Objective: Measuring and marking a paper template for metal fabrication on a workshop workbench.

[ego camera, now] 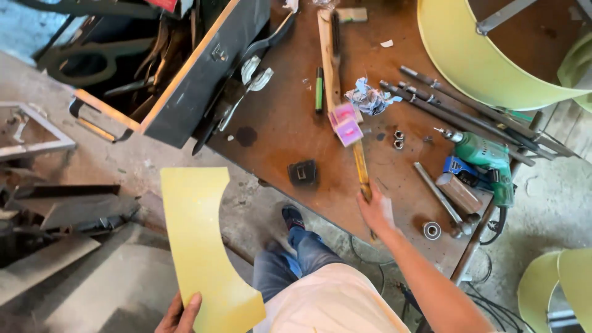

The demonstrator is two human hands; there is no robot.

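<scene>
Rusty brown metal workbench (pixel 290 117), cluttered. Right hand (pixel 374 209) closes on long wooden-handled tool (pixel 361 166) at bench's near edge. Left hand (pixel 180 313) pinches curved yellow sheet panel (pixel 203 246), left of bench. Green electric drill (pixel 490 160) at bench's right. Firm grip advisable.

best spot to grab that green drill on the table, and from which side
Probably by the handle of the green drill, coming from the table's near edge. The drill lies flat with its bit toward the table's middle, and its handle end sits by that edge, clear of the metal rods beyond it.
</scene>
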